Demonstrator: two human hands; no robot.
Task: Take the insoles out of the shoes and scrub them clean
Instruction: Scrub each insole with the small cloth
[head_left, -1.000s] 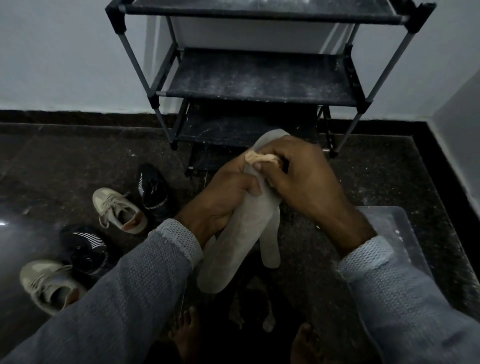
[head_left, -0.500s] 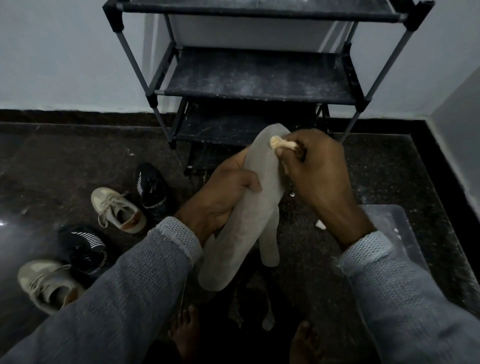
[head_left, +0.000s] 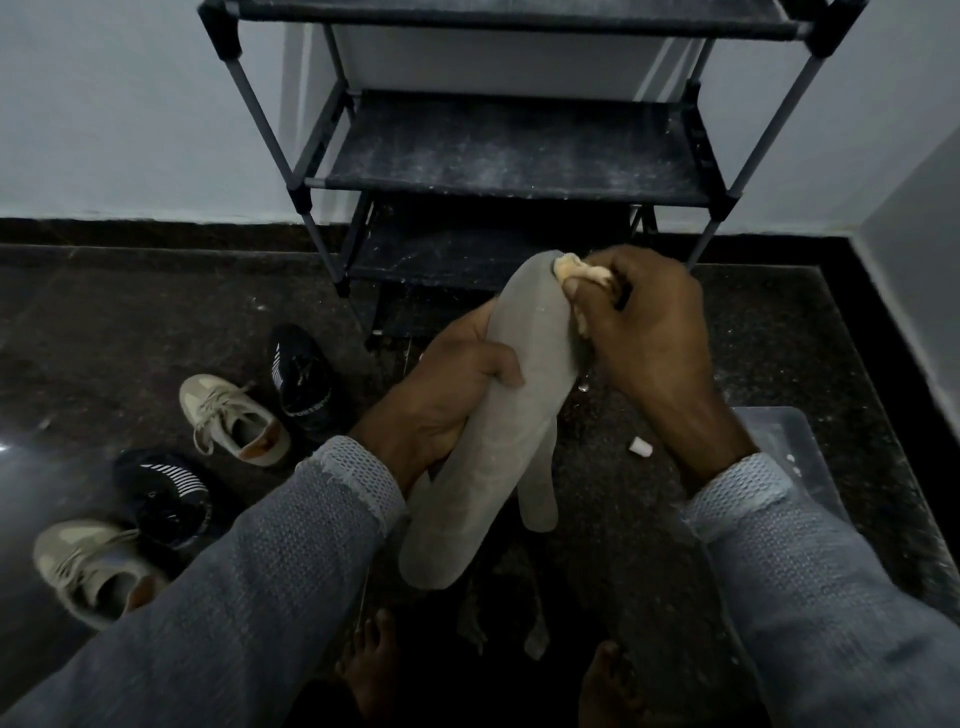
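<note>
Insoles (head_left: 498, 415) sit gripped in the left hand (head_left: 441, 395); right hand (head_left: 649, 332) fingers pinch a sponge (head_left: 576, 270) at the tip. Hard scrubbing there could fold the unsupported end.

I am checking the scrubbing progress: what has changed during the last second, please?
The right hand, gripping the pale scrubber, moved up the grey insole from its middle to the top tip. The left hand holds the insoles as before; the shoes and rack stayed put.
</note>
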